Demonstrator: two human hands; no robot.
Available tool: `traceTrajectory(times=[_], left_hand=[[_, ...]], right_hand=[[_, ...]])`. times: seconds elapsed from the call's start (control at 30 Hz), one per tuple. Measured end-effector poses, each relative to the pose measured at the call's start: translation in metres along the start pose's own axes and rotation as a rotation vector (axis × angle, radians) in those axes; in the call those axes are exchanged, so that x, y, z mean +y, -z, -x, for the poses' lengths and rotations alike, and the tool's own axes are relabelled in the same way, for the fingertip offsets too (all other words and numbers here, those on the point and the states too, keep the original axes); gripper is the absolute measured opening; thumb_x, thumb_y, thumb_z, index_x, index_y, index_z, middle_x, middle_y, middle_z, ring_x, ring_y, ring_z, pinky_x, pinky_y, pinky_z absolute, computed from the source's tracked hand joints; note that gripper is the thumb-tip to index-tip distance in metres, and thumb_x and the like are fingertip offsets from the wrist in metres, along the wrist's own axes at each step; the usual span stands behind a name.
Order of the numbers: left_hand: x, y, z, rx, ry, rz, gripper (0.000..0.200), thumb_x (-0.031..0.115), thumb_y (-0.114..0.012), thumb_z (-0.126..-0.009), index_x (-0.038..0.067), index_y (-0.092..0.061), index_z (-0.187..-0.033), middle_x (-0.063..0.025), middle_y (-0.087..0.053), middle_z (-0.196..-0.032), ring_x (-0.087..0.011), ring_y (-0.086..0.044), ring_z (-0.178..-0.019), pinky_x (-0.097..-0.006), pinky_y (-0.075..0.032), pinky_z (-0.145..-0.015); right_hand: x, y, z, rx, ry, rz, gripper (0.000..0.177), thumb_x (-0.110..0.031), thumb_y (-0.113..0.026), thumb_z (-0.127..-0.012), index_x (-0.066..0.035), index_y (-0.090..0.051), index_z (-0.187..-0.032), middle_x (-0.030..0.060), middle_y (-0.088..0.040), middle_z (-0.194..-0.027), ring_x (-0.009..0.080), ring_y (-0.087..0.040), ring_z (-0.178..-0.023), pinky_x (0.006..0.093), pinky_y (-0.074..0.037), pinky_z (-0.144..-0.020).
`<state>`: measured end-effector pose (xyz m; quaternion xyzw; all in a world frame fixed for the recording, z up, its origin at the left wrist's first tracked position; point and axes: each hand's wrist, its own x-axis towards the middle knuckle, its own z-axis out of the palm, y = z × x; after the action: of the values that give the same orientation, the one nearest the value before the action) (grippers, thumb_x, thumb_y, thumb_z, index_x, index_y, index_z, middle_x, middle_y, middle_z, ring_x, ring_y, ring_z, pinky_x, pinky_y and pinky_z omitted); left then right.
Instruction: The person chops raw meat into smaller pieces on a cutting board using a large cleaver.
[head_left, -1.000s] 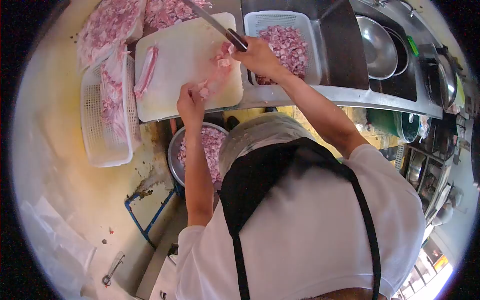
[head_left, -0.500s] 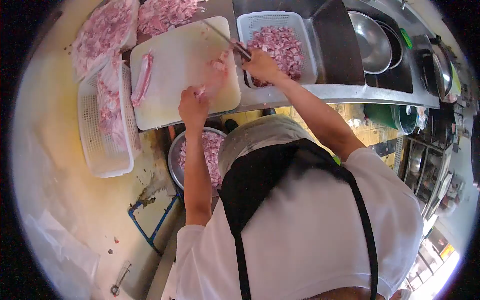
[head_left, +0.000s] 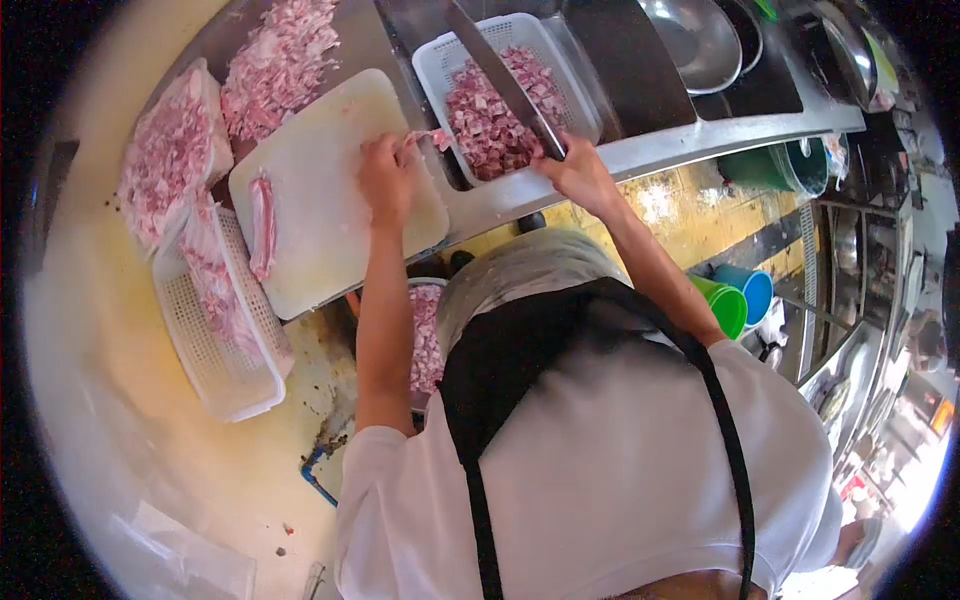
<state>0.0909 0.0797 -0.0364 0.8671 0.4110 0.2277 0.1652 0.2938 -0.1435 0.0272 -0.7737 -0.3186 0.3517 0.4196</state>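
My right hand (head_left: 582, 178) is closed around the handle of a large knife (head_left: 508, 88), its blade slanting up and left above the white basket (head_left: 586, 92) of diced meat (head_left: 490, 122). Over the right part of the white cutting board (head_left: 322, 130), my left hand (head_left: 386, 182) pinches a small strip of meat (head_left: 428, 138) that sticks out toward the basket. A longer meat strip with pale fat (head_left: 263, 228) lies at the board's left side.
A white perforated basket (head_left: 222, 385) with large meat pieces stands left of the board. Behind are a meat-filled tub (head_left: 172, 150) and a trimmings heap (head_left: 282, 68). Below the counter sits a bowl of diced meat (head_left: 426, 335). Metal bowls (head_left: 692, 42) stand at right.
The knife has swung from the board's right edge to over the diced-meat basket. My left hand has moved toward the board's far side with its meat. Meat bits have left the board. The view has shifted.
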Motion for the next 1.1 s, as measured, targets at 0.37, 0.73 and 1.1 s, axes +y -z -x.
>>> traceTrajectory(times=[0.37,0.73,1.1], left_hand=[[-0.040,0.061,0.051,0.037,0.188,0.185,0.013,0.003,-0.065,-0.077,0.006,-0.062,-0.090,-0.0138,-0.060,-0.086,-0.0291,-0.063,-0.076,-0.0387,-0.051,-0.070],[-0.043,0.077,0.079,0.071,0.210,0.136,0.010,0.007,-0.062,-0.079,0.005,-0.062,-0.089,-0.0155,-0.062,-0.087,-0.0296,-0.063,-0.076,-0.0393,-0.050,-0.070],[-0.065,0.090,0.087,-0.027,0.363,0.066,0.026,0.022,-0.071,-0.081,0.007,-0.064,-0.101,-0.0151,-0.063,-0.095,-0.0296,-0.064,-0.088,-0.0419,-0.051,-0.078]], right_hand=[[-0.008,-0.040,0.019,-0.240,-0.003,-0.004,0.030,-0.027,-0.068,-0.080,-0.001,-0.063,-0.096,0.0158,-0.062,-0.078,0.0270,-0.061,-0.074,0.0397,-0.048,-0.071],[-0.044,-0.128,-0.021,-0.385,-0.050,0.087,0.025,-0.022,-0.065,-0.079,-0.001,-0.063,-0.094,0.0155,-0.064,-0.075,0.0266,-0.064,-0.072,0.0411,-0.049,-0.069],[0.011,-0.010,-0.048,-0.034,0.128,0.258,0.037,-0.032,-0.070,-0.079,0.001,-0.065,-0.095,0.0228,-0.065,-0.078,0.0369,-0.066,-0.076,0.0453,-0.051,-0.072]])
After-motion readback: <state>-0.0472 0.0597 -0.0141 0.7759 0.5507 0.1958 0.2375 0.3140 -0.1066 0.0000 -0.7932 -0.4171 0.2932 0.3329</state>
